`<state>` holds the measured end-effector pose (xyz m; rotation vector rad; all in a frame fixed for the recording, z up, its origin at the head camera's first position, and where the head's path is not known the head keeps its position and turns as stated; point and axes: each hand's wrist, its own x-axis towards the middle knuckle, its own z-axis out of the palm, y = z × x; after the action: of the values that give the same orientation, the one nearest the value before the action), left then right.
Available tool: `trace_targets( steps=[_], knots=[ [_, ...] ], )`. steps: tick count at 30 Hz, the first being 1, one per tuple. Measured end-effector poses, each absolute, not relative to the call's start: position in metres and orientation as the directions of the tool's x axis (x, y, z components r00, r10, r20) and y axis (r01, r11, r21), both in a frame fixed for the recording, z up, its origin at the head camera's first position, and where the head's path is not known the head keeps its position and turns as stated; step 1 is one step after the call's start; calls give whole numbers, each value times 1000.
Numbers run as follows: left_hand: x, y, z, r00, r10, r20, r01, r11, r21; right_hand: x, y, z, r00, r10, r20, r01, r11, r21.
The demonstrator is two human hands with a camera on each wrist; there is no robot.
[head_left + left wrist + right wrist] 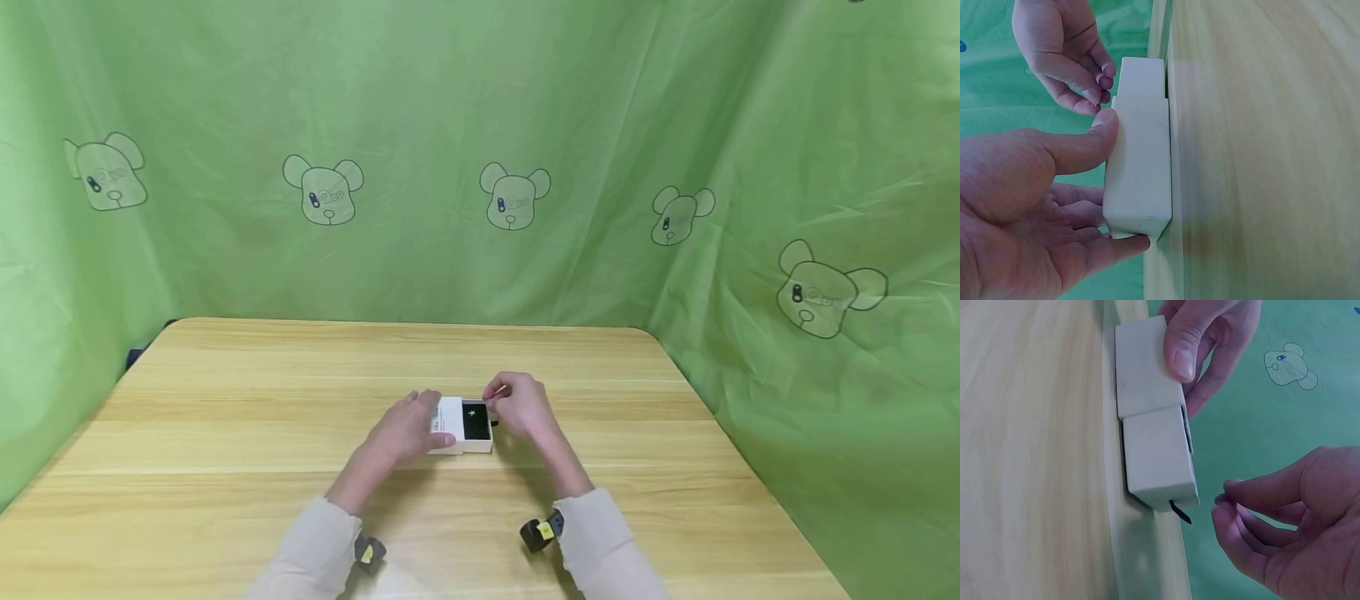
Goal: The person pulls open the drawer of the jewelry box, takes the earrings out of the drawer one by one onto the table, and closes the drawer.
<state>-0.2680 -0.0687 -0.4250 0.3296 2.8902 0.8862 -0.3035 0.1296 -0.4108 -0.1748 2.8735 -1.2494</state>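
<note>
A small white drawer box (448, 427) lies on the table with its inner tray (477, 446) slid partly out to the right. Black lining fills the tray, and a tiny silver star-shaped piece (472, 413) sits on it. My left hand (408, 427) grips the outer sleeve, thumb on the near side and fingers behind. A short black ribbon pull (1180, 513) sticks out of the tray's end. Just above that end, my right hand (521, 404) pinches thumb and fingertips together around what looks like a tiny object, mostly hidden.
The wooden table (225, 400) extends around the box on all sides. Green curtain (420, 100) with bear-head prints hangs behind and at both sides. A black strap-on camera (542, 531) sits at the right wrist, and another (369, 552) at the left.
</note>
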Motion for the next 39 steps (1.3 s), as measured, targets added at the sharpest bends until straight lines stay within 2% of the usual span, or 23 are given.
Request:
trace_targets(
  steps=[27,39],
  knots=[
    [-267,-68,-425,-972,234,-36,174,810,560,-316,159,-417,-998,19,55,-24,728,-685],
    [-267,-69,-426,-971,236,-36,177,813,555,-320,171,-422,-999,44,19,19,731,-682]
  ],
)
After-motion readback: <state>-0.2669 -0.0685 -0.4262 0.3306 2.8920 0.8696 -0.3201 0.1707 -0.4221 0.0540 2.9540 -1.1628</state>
